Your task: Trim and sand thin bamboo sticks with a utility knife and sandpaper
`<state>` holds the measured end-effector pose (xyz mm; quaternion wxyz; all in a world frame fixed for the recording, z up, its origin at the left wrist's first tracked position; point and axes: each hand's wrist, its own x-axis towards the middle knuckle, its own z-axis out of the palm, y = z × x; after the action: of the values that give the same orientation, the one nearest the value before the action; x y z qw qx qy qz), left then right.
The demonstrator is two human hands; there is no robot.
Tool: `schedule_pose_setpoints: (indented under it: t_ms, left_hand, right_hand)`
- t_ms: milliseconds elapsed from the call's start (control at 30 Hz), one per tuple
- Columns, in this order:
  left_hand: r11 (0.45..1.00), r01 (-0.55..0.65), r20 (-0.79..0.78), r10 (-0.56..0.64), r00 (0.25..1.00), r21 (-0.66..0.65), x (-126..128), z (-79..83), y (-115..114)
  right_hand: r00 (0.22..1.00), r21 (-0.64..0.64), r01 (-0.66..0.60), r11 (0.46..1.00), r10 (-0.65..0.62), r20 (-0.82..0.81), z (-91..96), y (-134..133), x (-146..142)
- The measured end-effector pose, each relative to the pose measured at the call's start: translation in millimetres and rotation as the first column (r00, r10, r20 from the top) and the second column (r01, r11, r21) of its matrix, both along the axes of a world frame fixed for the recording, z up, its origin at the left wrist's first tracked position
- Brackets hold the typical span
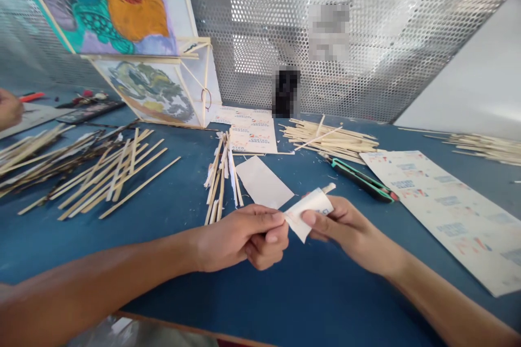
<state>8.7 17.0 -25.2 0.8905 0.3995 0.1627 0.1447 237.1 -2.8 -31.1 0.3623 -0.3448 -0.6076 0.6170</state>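
Low in the middle of the frame, both hands meet just above the blue tabletop [171,276] and share a small white slip of paper [310,212]. The left hand [244,238] is curled closed, thumb and forefinger pinching the slip's left corner. The right hand [345,227] grips its other side with thumb on top and fingers beneath. A thin wooden stick [329,188] pokes out past the slip's upper edge, and the paper seems folded round it, so the two-sided pinch likely holds the slip tight against the wood. Just above the hands lies a loose white paper rectangle [264,181], with a row of paper-wrapped sticks [222,179] beside it to the left, both within easy reach. At left of the frame a fan of bare bamboo sticks [106,173] is spread out. A neater stack of bamboo sticks [329,138] lies right of centre beside a green and black utility knife [362,179]. A long printed sheet [448,211] lies flat at the right. A painted paper kite [122,38] leans at upper left, and another person's hand [8,108] shows at the far left edge.
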Motion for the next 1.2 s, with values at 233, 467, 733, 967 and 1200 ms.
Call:
schedule_pose_setpoints:
  t_ms: [233,467,733,967,1200]
  left_hand:
    - [0.995,-0.092,0.04,0.091,0.995,0.031,7,-3.1,0]
    - [0.987,-0.151,0.015,0.151,0.988,0.06,8,-9.4,-2]
    - [0.991,-0.133,0.029,0.133,0.991,0.018,10,-8.1,0]
    - [0.994,-0.066,0.049,0.07,0.996,-0.082,8,-5.6,2]
    - [0.968,-0.022,0.067,0.04,0.997,-0.25,6,0.1,0]
  right_hand:
    - [0.961,-0.007,0.26,0.966,-0.259,-0.092,-1.0,8,-1]
    - [0.926,-0.058,0.36,0.931,-0.365,-0.099,-10.7,5,-8]
    - [0.924,-0.041,0.368,0.929,-0.37,-0.099,-8.8,9,-7]
    - [0.94,-0.001,0.332,0.943,-0.332,-0.075,-4.9,9,-5]
    - [0.919,0.074,0.391,0.917,-0.386,-0.073,-6.3,8,-7]
